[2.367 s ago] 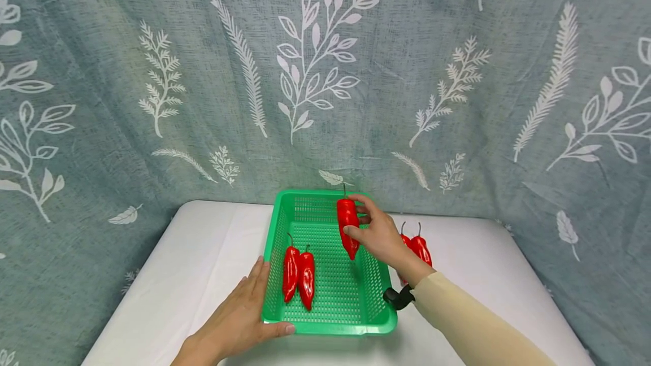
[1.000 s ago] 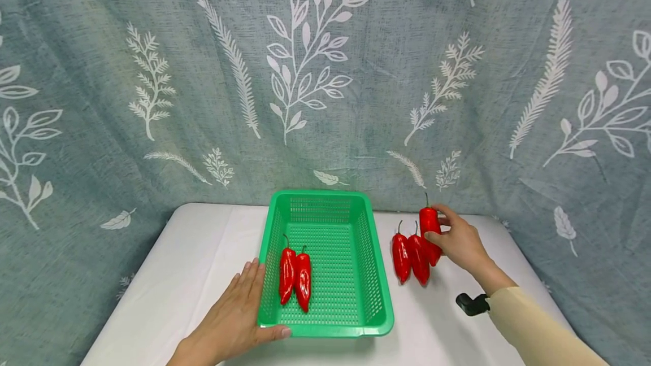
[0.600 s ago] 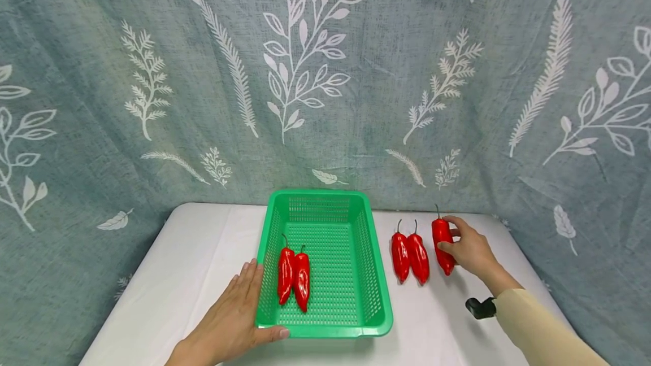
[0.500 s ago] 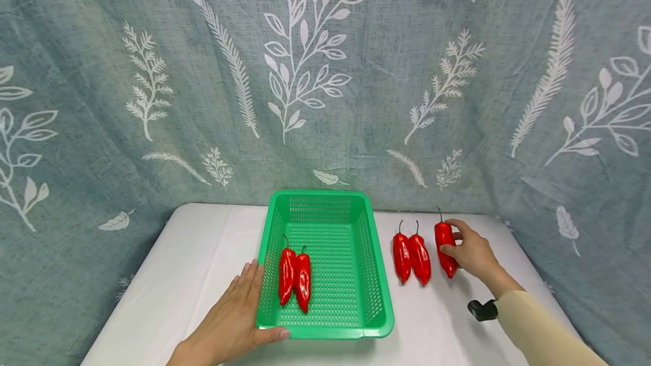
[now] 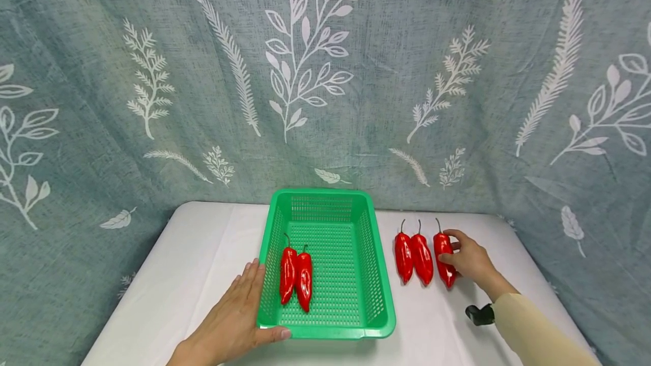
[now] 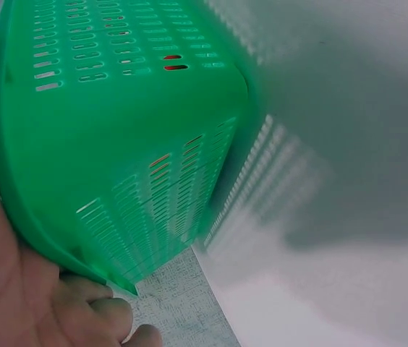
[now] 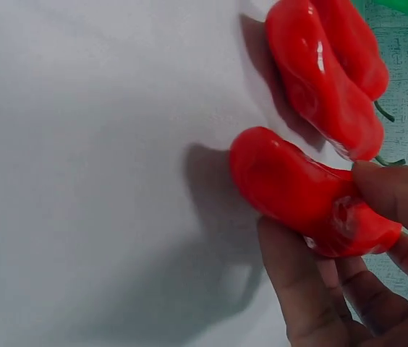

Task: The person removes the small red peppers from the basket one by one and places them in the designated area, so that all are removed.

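Observation:
My right hand [image 5: 470, 256] pinches a glossy red pepper [image 5: 442, 244] low at the white table, its stem pointing to the back. In the right wrist view the thumb and fingers grip this pepper [image 7: 291, 188] from both sides. Just left of it lie two more red peppers, a nearer one [image 5: 422, 261] and one [image 5: 403, 258] beside the basket. The left hand [image 5: 229, 312] rests at the front left corner of a green plastic basket [image 5: 328, 333], fingers straight along its side and thumb on the front rim. Two red peppers [image 5: 287, 275] lie side by side in its left half.
The white-covered table [image 5: 203, 253] ends at a grey-green curtain [image 5: 229, 100] with white leaf prints, right behind the basket. A black wrist camera [image 5: 480, 315] sticks out from the right sleeve [image 5: 529, 321].
My right hand has carried the pepper out from over the basket to the right, past the two table peppers, and then down to the table. The left hand has stayed at the basket.

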Available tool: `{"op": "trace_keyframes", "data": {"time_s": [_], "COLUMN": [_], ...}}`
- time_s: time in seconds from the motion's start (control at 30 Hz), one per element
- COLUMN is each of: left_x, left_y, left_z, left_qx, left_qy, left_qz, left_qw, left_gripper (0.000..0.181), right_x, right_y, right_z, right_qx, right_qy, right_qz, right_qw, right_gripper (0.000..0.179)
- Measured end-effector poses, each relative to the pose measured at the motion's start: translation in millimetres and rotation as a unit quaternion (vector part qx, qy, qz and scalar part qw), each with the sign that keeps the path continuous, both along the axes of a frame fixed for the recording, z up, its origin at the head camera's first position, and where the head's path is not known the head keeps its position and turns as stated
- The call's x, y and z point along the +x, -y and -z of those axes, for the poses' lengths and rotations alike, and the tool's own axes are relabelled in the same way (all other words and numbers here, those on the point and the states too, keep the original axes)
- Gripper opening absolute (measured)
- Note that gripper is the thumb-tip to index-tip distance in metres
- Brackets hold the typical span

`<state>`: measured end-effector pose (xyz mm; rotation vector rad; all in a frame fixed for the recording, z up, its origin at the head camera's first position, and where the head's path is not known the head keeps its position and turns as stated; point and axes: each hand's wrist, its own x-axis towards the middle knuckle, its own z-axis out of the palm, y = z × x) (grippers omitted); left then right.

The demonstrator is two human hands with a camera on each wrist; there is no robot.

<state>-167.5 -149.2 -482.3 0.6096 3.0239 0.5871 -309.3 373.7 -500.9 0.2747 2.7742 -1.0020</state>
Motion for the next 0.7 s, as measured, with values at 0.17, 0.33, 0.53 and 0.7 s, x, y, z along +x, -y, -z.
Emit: {"op": "trace_keyframes", "data": {"time_s": [0.17,0.33,0.53,0.7], "left_x": [0.0,-0.8,-0.5,0.2], "left_y": [0.4,0.4,0.3,0.3], "left_z": [-0.2,0.2,0.2,-0.4], "left_qx": [0.009,0.009,0.005,0.003], "left_qy": [0.015,0.017,0.012,0.008], "left_qz": [-0.001,0.001,0.004,0.003], "left_qw": [0.9998,0.9998,0.9999,1.0000], "left_gripper": [0.136,0.135,0.134,0.134], "right_x": [-2.3,-4.0,-7.2,-8.5], "right_y": [0.5,2.4,3.6,4.7], "right_z": [5.3,9.1,9.5,9.4], "right_qx": [-0.007,-0.007,-0.003,-0.001], "right_qy": [0.009,0.011,0.019,0.024], "right_qz": [0.003,0.001,-0.006,-0.009], "right_qw": [0.9999,0.9999,0.9998,0.9997], "right_gripper": [0.077,0.077,0.078,0.078]}}
